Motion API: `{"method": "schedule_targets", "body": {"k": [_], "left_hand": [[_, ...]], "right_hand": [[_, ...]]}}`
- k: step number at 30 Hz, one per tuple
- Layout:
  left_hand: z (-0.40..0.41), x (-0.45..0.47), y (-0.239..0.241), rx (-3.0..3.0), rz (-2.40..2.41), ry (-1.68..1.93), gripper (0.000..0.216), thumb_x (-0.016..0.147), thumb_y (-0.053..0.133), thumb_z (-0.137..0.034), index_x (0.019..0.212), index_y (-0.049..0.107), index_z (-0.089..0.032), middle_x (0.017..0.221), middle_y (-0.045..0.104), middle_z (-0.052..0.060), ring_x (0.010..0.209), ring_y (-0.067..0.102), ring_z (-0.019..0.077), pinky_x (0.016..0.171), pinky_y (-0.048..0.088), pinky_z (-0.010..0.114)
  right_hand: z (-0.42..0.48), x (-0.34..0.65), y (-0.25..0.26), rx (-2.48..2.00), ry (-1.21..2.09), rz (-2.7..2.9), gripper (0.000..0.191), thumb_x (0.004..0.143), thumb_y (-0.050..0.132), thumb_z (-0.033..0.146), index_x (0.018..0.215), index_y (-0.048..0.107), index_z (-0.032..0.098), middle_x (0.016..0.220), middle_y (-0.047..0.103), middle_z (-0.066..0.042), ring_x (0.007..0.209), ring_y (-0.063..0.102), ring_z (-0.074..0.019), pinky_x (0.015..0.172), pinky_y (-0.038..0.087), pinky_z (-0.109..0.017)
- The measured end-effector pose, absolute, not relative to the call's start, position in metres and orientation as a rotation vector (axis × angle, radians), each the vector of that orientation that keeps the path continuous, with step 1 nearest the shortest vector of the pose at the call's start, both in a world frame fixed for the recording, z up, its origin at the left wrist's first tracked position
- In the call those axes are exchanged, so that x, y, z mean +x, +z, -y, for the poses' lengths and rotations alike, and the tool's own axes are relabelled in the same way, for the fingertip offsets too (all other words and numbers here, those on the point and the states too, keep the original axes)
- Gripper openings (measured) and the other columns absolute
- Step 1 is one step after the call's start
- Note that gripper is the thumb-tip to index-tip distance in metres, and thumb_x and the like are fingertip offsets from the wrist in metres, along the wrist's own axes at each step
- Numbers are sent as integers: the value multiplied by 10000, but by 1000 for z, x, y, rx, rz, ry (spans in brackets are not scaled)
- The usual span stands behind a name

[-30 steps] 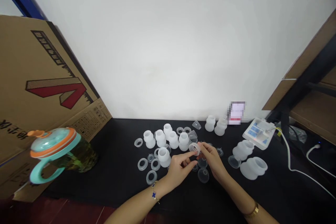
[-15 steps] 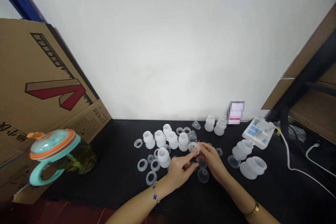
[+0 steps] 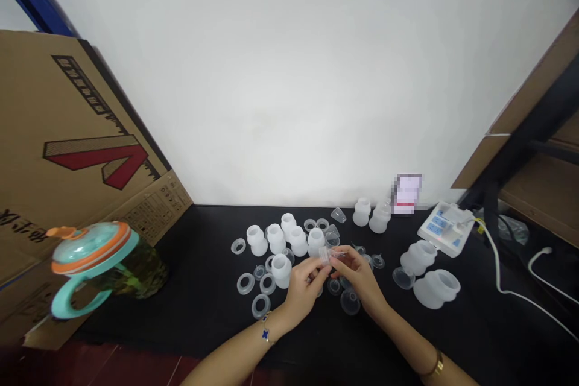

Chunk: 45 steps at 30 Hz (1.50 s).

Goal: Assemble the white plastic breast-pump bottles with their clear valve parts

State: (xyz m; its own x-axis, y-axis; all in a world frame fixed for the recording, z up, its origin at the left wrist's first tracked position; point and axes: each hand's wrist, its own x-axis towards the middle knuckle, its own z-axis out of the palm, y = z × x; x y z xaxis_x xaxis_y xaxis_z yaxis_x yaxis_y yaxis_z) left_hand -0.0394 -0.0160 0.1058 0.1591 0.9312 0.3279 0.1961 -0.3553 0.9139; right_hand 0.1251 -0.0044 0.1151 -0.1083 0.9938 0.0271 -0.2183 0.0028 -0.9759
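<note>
My left hand [image 3: 304, 286] is closed on a translucent plastic screw ring [image 3: 324, 256], pinched at its edge and turned on its side. Against that ring, my right hand [image 3: 359, 271] pinches a small clear plastic piece [image 3: 338, 254], partly hidden by the fingers. A white bottle [image 3: 281, 271] stands just left of my left hand, and several more white bottles [image 3: 298, 241] stand behind it. Loose rings [image 3: 260, 306] lie on the left. Clear round discs with a central nub [image 3: 350, 301] lie beneath and beside my right hand.
Two bottles [image 3: 361, 212] stand by the wall near a blurred-out panel [image 3: 407, 194]. Two larger bottles [image 3: 436, 289] lie tilted at the right, beside a white power strip [image 3: 446, 229] with cables. A teal-lidded jug [image 3: 99, 259] and a cardboard box [image 3: 90, 120] stand left on the black table [image 3: 190, 289].
The ring has tilted from facing up to lying on its side and shifted slightly left. My left fingers have gone from a pointing index finger to a pinch on it.
</note>
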Motion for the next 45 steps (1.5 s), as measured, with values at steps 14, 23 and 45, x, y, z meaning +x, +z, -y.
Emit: {"method": "schedule_targets", "body": {"k": [14, 23, 45], "left_hand": [[10, -39, 104, 1337, -920, 1165, 501, 909, 597, -604, 662, 569, -169, 455, 465, -54, 413, 410, 90, 450, 311, 204], [8, -39, 107, 1295, -887, 1138, 519, 897, 608, -612, 626, 539, -175, 436, 462, -57, 403, 393, 84, 452, 292, 204], [3, -34, 98, 949, -739, 1047, 515, 854, 663, -633, 679, 500, -177, 550, 453, -74, 364, 371, 44, 403, 279, 192]], "right_hand": [[4, 131, 112, -1113, 1146, 1325, 355, 768, 786, 454, 1057, 822, 252, 999, 821, -68, 886, 745, -301, 821, 593, -413], [2, 133, 111, -1139, 1150, 1331, 337, 759, 785, 456, 1025, 832, 255, 892, 830, -56, 813, 750, -298, 749, 601, -397], [4, 136, 120, -1048, 1033, 1355, 235, 794, 751, 422, 948, 843, 271, 1068, 807, -69, 873, 722, -272, 646, 580, -316]]}}
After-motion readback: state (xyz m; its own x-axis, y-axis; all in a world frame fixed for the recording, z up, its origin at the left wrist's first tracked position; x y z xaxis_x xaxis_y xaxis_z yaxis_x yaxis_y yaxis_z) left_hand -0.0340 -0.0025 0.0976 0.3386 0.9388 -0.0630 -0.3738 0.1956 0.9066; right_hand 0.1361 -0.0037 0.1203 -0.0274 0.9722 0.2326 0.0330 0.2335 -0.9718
